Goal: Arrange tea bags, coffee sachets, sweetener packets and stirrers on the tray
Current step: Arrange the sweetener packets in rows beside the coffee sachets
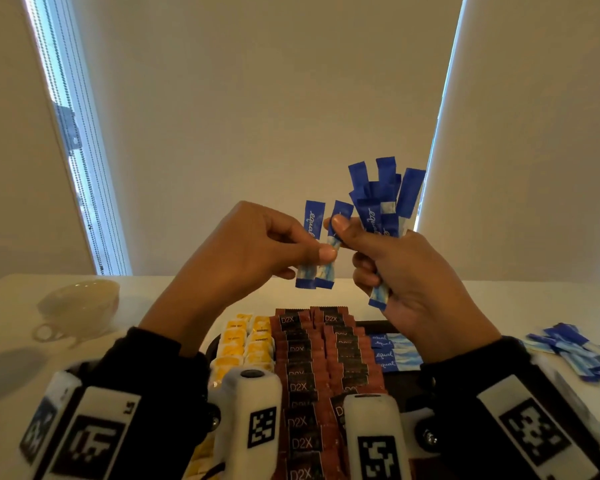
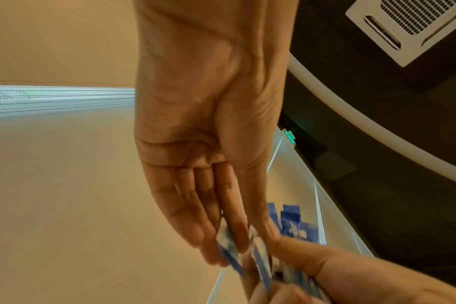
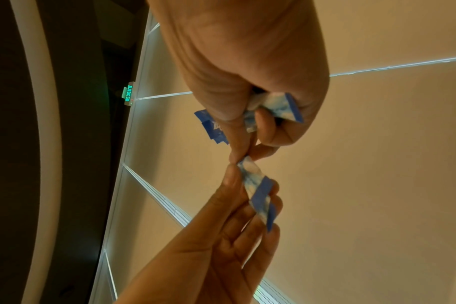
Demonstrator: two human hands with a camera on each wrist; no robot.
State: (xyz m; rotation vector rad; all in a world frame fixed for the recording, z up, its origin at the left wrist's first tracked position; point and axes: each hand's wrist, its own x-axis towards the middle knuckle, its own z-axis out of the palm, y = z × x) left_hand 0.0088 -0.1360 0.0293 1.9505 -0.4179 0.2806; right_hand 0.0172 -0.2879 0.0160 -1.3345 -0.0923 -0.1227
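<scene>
Head view is showing both hands raised above the counter (image 1: 174, 285), sorting slim blue-and-white paper sweetener sachets. The left hand (image 1: 257, 247) is pinching two of these sachets (image 1: 314, 244) between thumb and forefinger, roughly at mid-length, so both ends are sticking out above and below the grip. The right hand (image 1: 406, 271) is clutching a fanned bundle of the same sachets (image 1: 381, 202) in a closed fist, their dark blue ends splaying upward; its thumb is touching the nearer of the two sachets in the left hand.

These sachets are looking very light, thin and floppy, with slick paper that is likely to slide, so a pinch across the flat faces near the middle seems the safest hold.

Below, the black tray (image 1: 400, 386) is already carrying rows of yellow tea bags (image 1: 243, 341), brown coffee sachets (image 1: 312, 362) and a few blue sweetener sachets (image 1: 392, 351) laid flat. More loose blue sachets (image 1: 575, 351) are lying on the counter to the right, beside the tray.
</scene>
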